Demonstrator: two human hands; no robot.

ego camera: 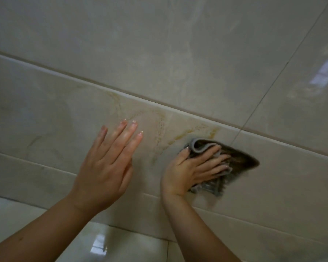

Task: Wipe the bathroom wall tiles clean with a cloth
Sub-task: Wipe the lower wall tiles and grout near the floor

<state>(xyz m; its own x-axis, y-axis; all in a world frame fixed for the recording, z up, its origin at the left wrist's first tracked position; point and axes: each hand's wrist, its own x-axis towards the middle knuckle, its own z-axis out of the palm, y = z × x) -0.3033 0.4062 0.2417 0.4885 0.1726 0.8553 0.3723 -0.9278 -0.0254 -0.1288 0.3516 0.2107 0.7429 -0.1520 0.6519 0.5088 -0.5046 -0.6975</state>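
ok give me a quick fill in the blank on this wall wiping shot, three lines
1. The right hand holds a ____ against the wall tile.
2. The left hand holds ____.
3. The marks between the two hands are ____ in colour.
Missing words: cloth; nothing; yellowish.

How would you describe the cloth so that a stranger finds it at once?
Start at the long wall tile with the yellowish stain. At the stain's right end, the right hand holds the cloth against the tile. It is the only grey, crumpled thing there; the left hand holds nothing.
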